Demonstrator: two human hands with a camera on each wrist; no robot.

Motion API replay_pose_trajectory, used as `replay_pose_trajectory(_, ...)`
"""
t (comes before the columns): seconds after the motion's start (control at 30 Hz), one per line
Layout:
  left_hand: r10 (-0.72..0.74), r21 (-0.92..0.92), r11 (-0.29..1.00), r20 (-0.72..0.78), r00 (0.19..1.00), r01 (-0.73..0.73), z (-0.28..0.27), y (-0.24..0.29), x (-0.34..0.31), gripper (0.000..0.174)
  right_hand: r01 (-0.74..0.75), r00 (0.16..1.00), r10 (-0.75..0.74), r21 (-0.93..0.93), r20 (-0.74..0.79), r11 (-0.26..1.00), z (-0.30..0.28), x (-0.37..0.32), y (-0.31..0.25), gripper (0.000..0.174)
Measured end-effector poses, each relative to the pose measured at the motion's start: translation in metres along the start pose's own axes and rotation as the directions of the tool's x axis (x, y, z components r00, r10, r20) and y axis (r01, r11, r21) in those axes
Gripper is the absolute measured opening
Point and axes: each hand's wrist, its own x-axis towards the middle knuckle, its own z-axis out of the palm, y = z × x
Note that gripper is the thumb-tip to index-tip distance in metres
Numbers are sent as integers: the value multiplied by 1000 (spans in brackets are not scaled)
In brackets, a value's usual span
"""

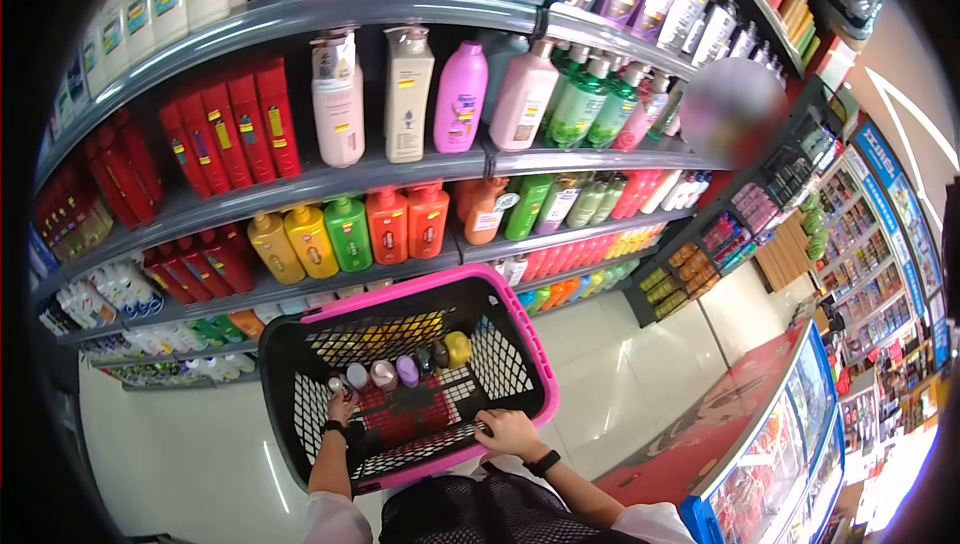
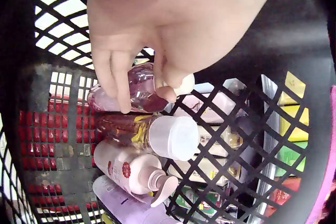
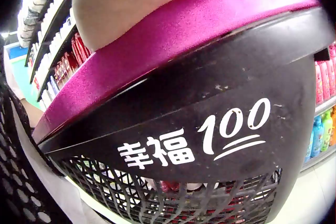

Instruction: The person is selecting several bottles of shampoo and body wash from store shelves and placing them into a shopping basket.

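Note:
Deep in the black basket with a pink rim [image 1: 541, 369], my left hand [image 1: 343, 406] is at the end of a row of bottles. The left wrist view has this hand [image 2: 152, 29] pinching a clear pink bottle [image 2: 143, 88] with a white cap between fingers and thumb. Beside that bottle lie an amber one with a white cap [image 2: 174, 138], a pink pump bottle [image 2: 131, 170] and a purple bottle [image 2: 126, 200]. My right hand [image 1: 508, 434] grips the near rim; only part of it [image 3: 126, 3] shows over the pink rim [image 3: 173, 32] in the right wrist view.
Shelves of shampoo and lotion bottles [image 1: 347, 234] run along the far side of the basket. A blue-edged freezer case [image 1: 770, 454] stands at the right. Pale tiled floor [image 1: 190, 454] surrounds the basket, with another display [image 1: 670, 284] beyond the shelf end.

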Motion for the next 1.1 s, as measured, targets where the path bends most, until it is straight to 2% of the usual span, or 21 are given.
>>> replay_pose_trajectory(0.03, 18, -14, 1000, -64, 998, -19, 4, 12, -15, 30, -2, 1000, 2, 33, 0, 999, 0, 2, -2, 26)
replay_pose_trajectory(0.07, 13, -17, 1000, -83, 996, -14, 4, 13, -12, 31, -3, 1000, 3, 65, 0, 998, 1, 3, -3, 28)
replay_pose_trajectory(0.17, -31, -13, 999, -33, 999, 30, -5, 6, 2, 31, 16, 1000, -16, 51, -5, 999, 3, 5, 0, 27)
replay_pose_trajectory(0.27, 0, -30, 1000, 41, 999, 1, -16, -11, 17, 31, 24, 1000, -24, 42, 1, 999, 5, 2, 0, 27)
replay_pose_trajectory(0.4, 5, 33, 999, 45, 999, -7, -17, -7, 22, 30, 36, 999, -36, 39, -8, 999, 5, 4, 0, 27)
replay_pose_trajectory(0.43, 41, -41, 998, -47, 998, -43, -11, -8, 22, 29, 34, 999, -33, 41, -5, 999, 5, 5, 0, 27)
replay_pose_trajectory(0.5, 39, -55, 998, -47, 998, -42, -9, -6, 21, 29, 41, 998, -41, 12, -42, 999, 5, 7, 1, 22)
replay_pose_trajectory(0.6, 31, -6, 999, -20, 999, -31, -9, -7, 16, 28, 34, 999, -33, 24, -29, 999, 5, 4, -1, 22)
replay_pose_trajectory(0.87, 85, -70, 994, -27, 996, -86, -3, -4, 6, 31, 36, 999, -35, 27, -37, 999, 3, 5, -2, 21)
replay_pose_trajectory(1.1, 56, -64, 996, -44, 997, -59, -4, -7, 6, 33, 44, 998, -43, 33, -38, 998, 4, 2, -3, 20)
